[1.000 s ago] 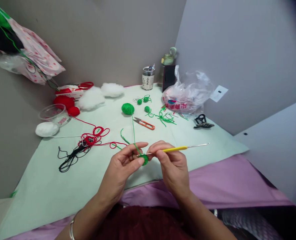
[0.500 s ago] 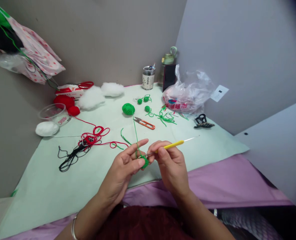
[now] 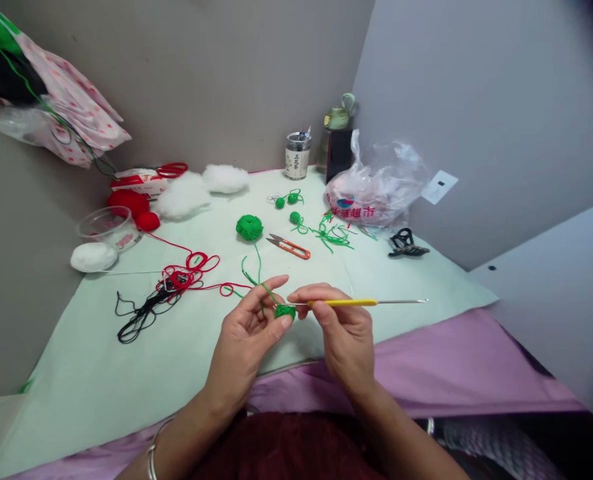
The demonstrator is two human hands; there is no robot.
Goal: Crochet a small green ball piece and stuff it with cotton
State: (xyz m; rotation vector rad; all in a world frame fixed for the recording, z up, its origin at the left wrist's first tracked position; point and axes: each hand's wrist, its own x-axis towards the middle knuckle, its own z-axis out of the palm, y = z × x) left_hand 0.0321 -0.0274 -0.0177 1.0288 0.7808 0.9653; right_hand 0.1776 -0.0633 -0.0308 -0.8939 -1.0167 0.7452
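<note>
My left hand point(image 3: 249, 333) pinches a small green crochet piece point(image 3: 285, 311) between thumb and fingers, its index finger stretched out with yarn over it. From there the green strand runs back to a green yarn ball point(image 3: 249, 228) on the table. My right hand point(image 3: 343, 327) grips a crochet hook point(image 3: 349, 303) by its yellow handle. The hook lies nearly level, one metal end at the green piece and the other pointing right. Beyond my hands lie orange thread snips point(image 3: 289, 246) and small green crocheted balls point(image 3: 295, 217).
Red yarn point(image 3: 196, 261) and a black cord bundle point(image 3: 146, 310) tangle at left, near white stuffing point(image 3: 183, 195) and a clear plastic tub point(image 3: 105, 228). Further right are green yarn scraps point(image 3: 332, 233), a plastic bag point(image 3: 376, 187), a black hair claw point(image 3: 407, 244) and a pen jar point(image 3: 297, 157).
The hook has swung from slanting upward to nearly level. The green yarn ball has shifted slightly left and turned, and its strand hangs looser. The green piece has tilted and risen a little.
</note>
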